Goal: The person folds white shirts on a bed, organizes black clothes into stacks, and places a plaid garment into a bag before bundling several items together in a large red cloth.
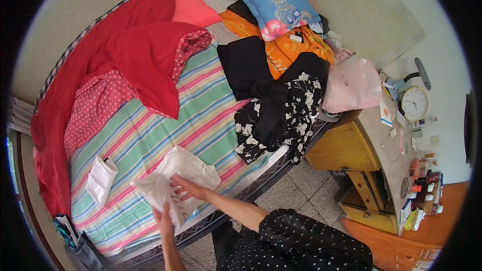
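A bunched white garment lies near the front edge of the bed's striped sheet. Over its left part is a thinner, whitish piece, perhaps a bag or cloth, with faint marks. My left hand is at the lower left edge of this piece, its fingers partly hidden. Fingers apart, my right hand rests on or just above its right side; whether it grips any fabric is not clear. Farther left on the sheet lies a folded white item with a small dark tip at its top.
A red quilt covers the bed's far left. Black trousers and a black floral garment lie right of centre. Beyond are a blue pillow and a pink plastic bag. A wooden desk with a round clock stands right.
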`<state>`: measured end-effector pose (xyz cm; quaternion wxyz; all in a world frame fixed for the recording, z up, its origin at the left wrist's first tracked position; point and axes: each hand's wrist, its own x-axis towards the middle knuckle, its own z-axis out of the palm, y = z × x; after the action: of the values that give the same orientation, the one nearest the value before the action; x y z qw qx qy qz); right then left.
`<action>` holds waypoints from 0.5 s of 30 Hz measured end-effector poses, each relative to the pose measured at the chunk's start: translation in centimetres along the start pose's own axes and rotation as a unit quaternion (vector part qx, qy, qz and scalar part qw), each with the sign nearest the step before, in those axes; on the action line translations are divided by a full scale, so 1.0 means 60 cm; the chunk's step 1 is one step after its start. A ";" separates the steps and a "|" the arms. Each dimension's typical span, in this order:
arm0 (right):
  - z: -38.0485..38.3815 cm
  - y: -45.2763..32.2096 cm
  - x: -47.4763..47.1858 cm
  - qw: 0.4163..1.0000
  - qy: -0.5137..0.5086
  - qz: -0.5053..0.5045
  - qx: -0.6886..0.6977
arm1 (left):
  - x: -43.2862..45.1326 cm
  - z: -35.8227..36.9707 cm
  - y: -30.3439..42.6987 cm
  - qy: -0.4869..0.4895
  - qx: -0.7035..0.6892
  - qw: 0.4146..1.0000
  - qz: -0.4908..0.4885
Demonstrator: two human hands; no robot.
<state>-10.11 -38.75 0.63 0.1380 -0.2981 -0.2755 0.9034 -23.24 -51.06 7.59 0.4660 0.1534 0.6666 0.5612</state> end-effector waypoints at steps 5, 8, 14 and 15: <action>-0.162 -0.047 -0.028 0.985 0.091 -0.127 -0.070 | 0.051 0.127 0.001 -0.110 0.086 0.977 0.161; -0.133 -0.078 -0.082 0.957 0.203 -0.132 -0.157 | 0.063 0.071 -0.051 0.178 0.187 0.962 0.094; -0.160 -0.043 -0.046 0.894 0.258 -0.125 -0.345 | 0.086 0.025 -0.119 0.014 -0.046 0.992 -0.118; -0.160 -0.046 -0.039 0.877 0.248 -0.090 -0.402 | 0.092 0.035 -0.098 -0.063 -0.075 0.978 -0.183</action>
<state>-2.18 -33.48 -3.12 0.1502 -0.5161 -0.5976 0.5950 -22.52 -47.67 -0.01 0.6116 0.0284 0.6087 0.5045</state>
